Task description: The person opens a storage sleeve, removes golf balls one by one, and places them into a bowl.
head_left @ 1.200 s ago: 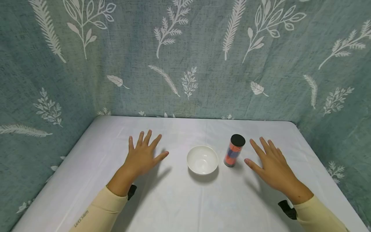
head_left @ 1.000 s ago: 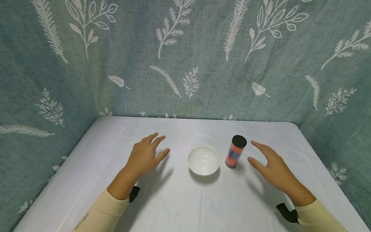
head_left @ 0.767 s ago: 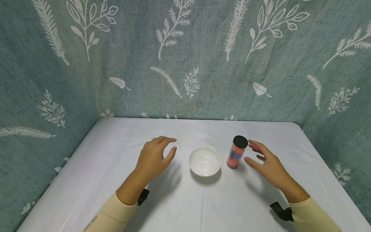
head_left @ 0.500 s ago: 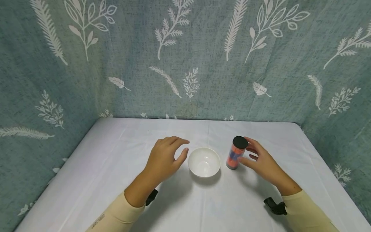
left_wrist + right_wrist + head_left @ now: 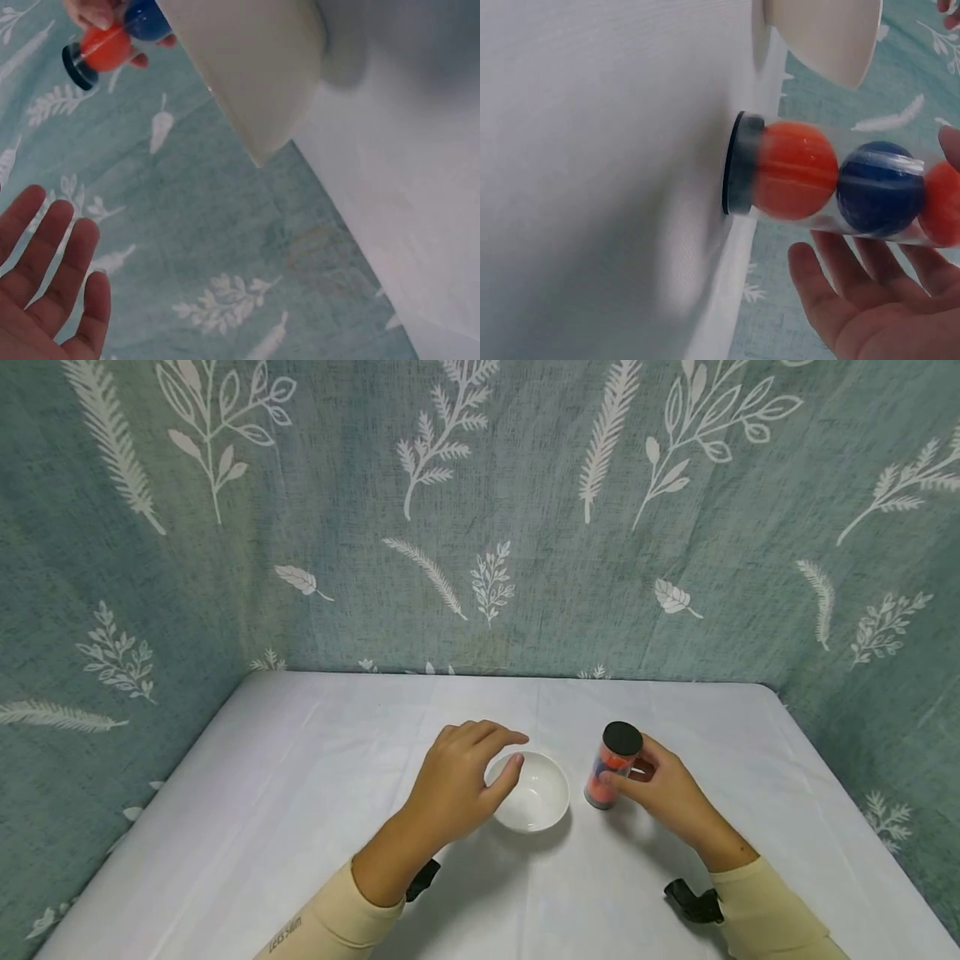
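Both arms run in from the lower edge of the head view, sleeved in pale cloth. Left arm point(image 5: 330, 910): slants up and rightward, bare at the left wrist point(image 5: 390, 860). Left hand point(image 5: 453, 781): raised, back uppermost, nothing held. Its thumb point(image 5: 506, 783) stands off from the index finger; left wrist view gives four fingers point(image 5: 73, 262), loosely extended, slightly apart. Right arm point(image 5: 765, 906): slants up and leftward; right wrist point(image 5: 723, 843) bare, small dark spot there. Right hand point(image 5: 663, 789): gripping, thumb to the near side, fingers point(image 5: 816, 285) bent opposite it. Hands well apart, thumbs pointing inward.
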Demonstrator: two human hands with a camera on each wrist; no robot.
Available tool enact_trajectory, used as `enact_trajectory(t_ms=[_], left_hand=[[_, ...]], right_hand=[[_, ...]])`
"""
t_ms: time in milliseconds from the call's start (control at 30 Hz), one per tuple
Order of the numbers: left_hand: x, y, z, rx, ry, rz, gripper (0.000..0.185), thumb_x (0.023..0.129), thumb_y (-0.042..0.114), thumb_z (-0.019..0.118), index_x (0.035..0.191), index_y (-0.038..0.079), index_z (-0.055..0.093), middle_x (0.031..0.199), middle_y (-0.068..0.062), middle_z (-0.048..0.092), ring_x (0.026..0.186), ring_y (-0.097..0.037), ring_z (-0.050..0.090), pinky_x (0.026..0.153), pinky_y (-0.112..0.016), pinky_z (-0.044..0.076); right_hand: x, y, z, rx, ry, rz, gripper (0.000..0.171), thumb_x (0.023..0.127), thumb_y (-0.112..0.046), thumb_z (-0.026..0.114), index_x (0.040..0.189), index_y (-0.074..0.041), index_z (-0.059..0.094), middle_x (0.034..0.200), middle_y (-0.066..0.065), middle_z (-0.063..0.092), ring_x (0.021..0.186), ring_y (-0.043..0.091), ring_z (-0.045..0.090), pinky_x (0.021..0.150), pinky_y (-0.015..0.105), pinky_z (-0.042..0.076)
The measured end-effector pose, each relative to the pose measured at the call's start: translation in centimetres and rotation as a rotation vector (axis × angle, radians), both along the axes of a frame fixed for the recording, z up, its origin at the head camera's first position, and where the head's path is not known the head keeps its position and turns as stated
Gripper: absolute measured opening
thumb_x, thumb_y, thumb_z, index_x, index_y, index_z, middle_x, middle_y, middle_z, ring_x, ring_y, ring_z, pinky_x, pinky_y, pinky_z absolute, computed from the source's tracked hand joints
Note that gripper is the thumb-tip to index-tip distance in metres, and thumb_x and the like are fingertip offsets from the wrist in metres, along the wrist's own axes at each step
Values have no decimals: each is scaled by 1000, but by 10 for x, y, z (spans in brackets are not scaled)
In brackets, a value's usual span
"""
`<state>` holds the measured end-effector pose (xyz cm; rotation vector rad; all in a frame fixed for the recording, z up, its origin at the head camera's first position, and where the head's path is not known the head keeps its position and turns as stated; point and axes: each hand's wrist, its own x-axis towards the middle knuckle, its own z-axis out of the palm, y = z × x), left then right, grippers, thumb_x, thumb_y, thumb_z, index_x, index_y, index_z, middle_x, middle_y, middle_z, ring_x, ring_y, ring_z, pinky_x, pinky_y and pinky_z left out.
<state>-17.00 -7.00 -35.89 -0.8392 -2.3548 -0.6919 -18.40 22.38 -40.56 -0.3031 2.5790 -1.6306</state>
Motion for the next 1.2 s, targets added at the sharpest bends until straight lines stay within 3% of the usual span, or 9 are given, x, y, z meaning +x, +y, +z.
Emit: enact_trajectory(t_ms=[233,433,600,800,1000,1200], left_hand=[[-3,-6,-3,5,-6,-9,18,95,25,64,110,20,73,103,7,72,97,-14,67,85,-34,47],[-5,-15,-3,16,-20,-10,19,95,25,64,111,20,73,103,8,72,98,-13,67,86,-34,46],[-5,-20,-5,40,-14,-8,19,95,24,65,111,21,73,103,8,72,97,-13,67,85,-34,46],[-5,-19,-3,34,-13,-30,20,95,25,64,112,20,73,104,9,71,98,-12,66,87,-34,46],[-3,-22,-4,43,-26,-24,19,95,24,65,112,19,73,104,8,72,99,-11,67,86,-35,48],[-2,-19,-5,42,-34,-45,19,97,25,64,113,18,73,105,7,72,100,-11,67,88,-34,49]], right_hand=[[1,-1,-2,27,24,-30,48,91,-28,76,132,-11,59,125,11,62,108,-1,61,88,19,53],[3,-2,-3,33,53,-41,39,89,-27,77,121,-9,64,114,6,65,103,-1,63,88,18,53],[5,-4,2,22,67,-16,35,89,-25,78,118,-10,65,112,6,66,102,1,66,86,20,54],[11,-5,9,83,113,-11,37,90,-26,77,123,-14,65,115,4,67,103,-2,65,86,22,55],[17,-8,16,128,175,15,38,91,-24,76,125,-14,63,117,1,66,108,-6,61,92,16,51],[22,-14,19,121,223,89,34,89,-19,77,120,-15,63,107,-1,68,101,0,61,89,21,54]])
